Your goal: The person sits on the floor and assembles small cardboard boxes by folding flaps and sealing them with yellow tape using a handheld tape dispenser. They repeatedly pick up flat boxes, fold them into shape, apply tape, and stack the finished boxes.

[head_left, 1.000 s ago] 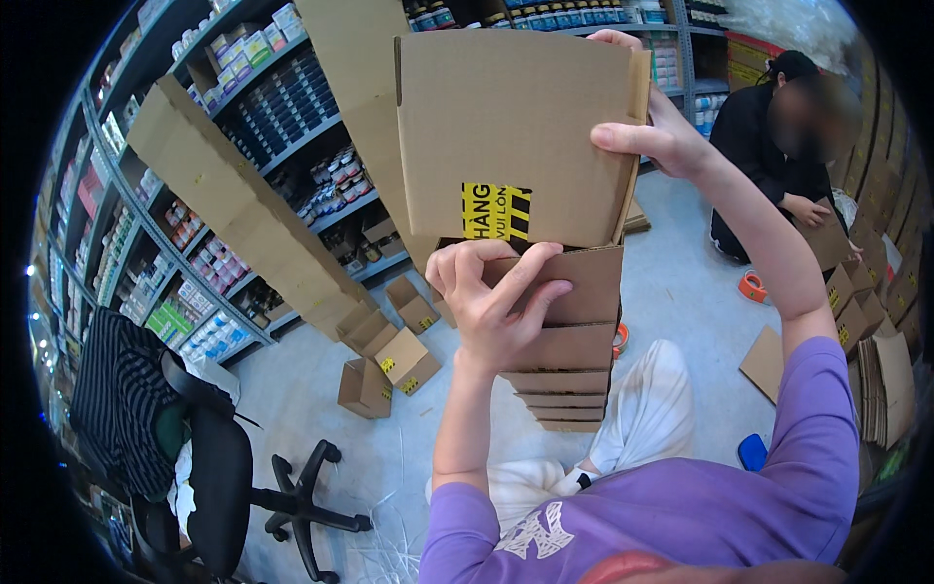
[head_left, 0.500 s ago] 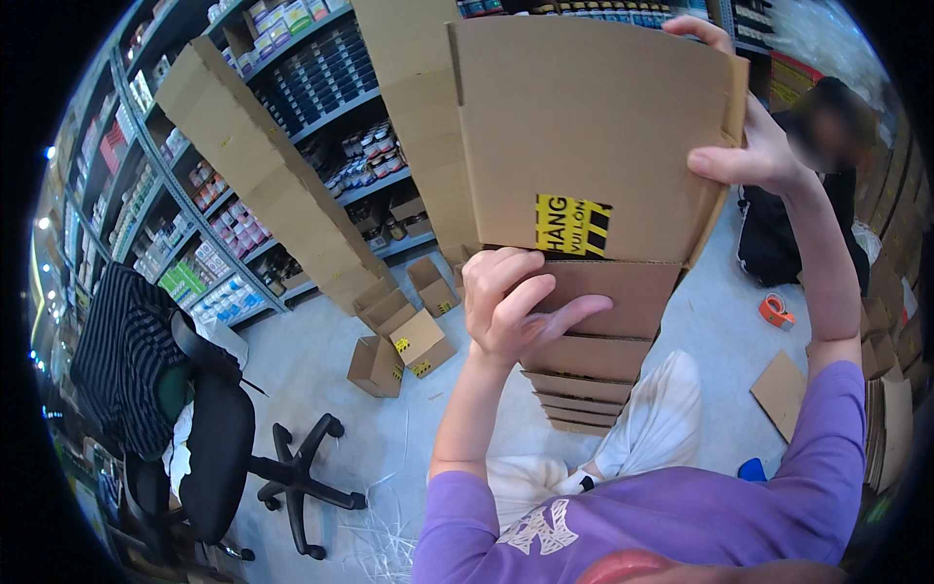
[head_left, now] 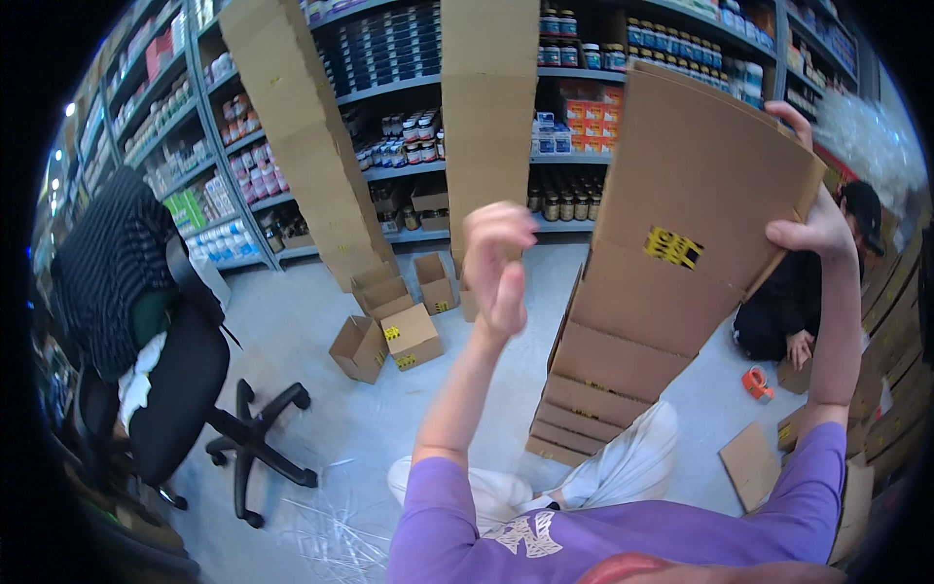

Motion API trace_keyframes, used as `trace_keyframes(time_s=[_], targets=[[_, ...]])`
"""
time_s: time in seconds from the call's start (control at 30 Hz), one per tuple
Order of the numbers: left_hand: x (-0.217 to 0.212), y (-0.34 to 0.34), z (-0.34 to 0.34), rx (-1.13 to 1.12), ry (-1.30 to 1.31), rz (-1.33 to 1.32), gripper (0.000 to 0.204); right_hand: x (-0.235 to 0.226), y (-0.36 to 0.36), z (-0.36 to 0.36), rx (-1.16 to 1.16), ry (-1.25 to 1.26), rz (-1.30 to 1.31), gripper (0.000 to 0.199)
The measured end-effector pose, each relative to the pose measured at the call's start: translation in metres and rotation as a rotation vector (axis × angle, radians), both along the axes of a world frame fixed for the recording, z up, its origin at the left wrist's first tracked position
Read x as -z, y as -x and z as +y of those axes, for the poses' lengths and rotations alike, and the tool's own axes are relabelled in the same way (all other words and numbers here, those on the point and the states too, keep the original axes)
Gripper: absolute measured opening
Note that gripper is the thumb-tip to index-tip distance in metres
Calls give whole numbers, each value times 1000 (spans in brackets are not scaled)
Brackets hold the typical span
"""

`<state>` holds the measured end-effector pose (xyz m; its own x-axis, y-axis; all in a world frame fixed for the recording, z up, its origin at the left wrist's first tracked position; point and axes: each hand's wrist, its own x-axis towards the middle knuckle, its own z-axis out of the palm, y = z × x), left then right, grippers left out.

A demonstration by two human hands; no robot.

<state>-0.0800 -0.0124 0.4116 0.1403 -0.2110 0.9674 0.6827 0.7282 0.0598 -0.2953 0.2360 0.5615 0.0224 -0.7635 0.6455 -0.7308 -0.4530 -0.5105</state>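
Note:
In front of me rises a tall row of brown cardboard boxes, overlapping one behind another between my bent legs. The topmost cardboard box carries a yellow and black sticker and leans to the right. My right hand grips its right edge, thumb on the near face and fingers around the far side. Apart from the cardboard, my left hand is raised in the air to the left, slightly blurred. Its fingers are loosely bent, the thumb stands away from them, and nothing shows in it.
Small open boxes stand on the floor ahead, before shelves of bottles and cartons. At left is a black office chair; white plastic straps lie near it. An orange tape dispenser and another person are at right.
My left hand has come off the cardboard and moved left. The top box has tilted right, with my right hand still gripping it. The view has shifted, showing more shelves.

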Motion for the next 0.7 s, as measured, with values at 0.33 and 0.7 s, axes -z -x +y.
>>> trace_keyframes(time_s=[0.33,0.7], targets=[[4,31,2,251,351,-38,64,19,9,22,5,-38,-161,119],[-93,2,10,474,-54,-777,129,3,-4,-25,-88,-91,75,113]])
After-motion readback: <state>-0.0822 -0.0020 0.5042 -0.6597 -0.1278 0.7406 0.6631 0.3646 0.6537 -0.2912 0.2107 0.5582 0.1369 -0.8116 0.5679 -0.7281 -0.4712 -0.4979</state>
